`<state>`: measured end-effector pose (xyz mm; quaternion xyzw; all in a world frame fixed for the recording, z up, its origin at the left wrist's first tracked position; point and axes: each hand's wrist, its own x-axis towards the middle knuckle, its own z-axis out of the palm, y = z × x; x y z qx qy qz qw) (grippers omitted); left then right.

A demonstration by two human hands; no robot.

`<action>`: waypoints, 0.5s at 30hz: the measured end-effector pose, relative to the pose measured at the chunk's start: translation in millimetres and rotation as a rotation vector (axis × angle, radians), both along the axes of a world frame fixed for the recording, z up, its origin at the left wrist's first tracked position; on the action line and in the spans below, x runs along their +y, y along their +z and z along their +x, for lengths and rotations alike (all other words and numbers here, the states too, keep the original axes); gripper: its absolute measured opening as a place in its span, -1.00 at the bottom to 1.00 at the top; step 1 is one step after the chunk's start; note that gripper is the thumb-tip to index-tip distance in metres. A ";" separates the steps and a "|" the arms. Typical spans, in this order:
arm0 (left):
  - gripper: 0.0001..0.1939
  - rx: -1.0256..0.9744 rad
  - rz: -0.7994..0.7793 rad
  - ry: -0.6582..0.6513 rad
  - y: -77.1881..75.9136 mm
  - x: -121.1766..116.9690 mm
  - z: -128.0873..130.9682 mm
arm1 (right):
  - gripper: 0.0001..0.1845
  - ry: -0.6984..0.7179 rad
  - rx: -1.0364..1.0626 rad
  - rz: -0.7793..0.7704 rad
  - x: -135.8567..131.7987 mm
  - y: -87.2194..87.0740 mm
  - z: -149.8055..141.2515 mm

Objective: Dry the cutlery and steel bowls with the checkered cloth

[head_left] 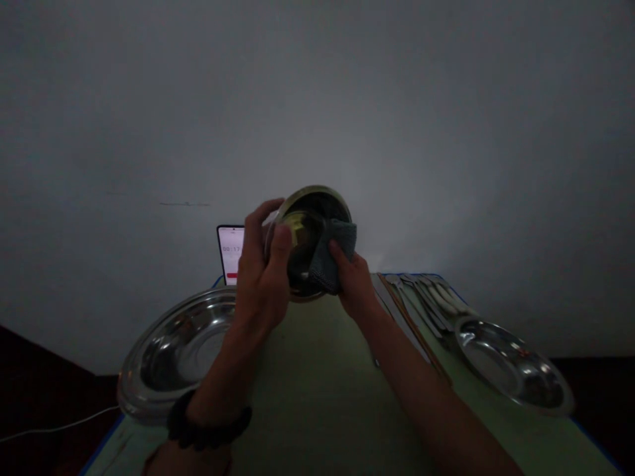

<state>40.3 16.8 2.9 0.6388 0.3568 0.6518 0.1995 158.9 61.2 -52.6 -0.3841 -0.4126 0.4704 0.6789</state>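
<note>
Above the table's far part, my left hand (262, 271) grips a shiny metal bowl (303, 241) by its left rim, thumb toward the inside and fingers behind. The bowl is tilted so that its inside faces me. My right hand (354, 277) is closed on a folded grey-blue cloth (335, 258), thumb on top. That cloth lies against the bowl's right side and covers part of its inside and rim. The fingers of my right hand are mostly hidden behind the cloth.
A large metal basin (143, 370) stands on the green table (317, 410) at left. Behind it a phone (231, 254) leans upright, showing a timer. At right lie chopsticks (411, 324), several spoons and other cutlery (426, 297), beside an oval metal dish (510, 363). A pale wall rises behind.
</note>
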 end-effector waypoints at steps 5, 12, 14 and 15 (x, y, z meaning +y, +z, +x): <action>-0.58 0.031 0.196 0.067 -17.8 10.9 11.4 | -0.67 0.127 0.260 -0.108 -2.6 1.9 -13.7; -0.70 0.405 -0.260 0.132 11.5 6.0 -27.2 | -0.76 -0.203 -0.456 0.192 1.8 19.0 39.9; -0.70 0.653 -0.364 0.058 14.4 3.3 -37.4 | -0.81 -0.167 -0.725 0.335 -6.6 28.6 46.2; -0.71 0.735 -0.377 0.037 13.0 3.1 -40.2 | -0.82 -0.146 -0.845 0.395 -11.6 32.8 45.6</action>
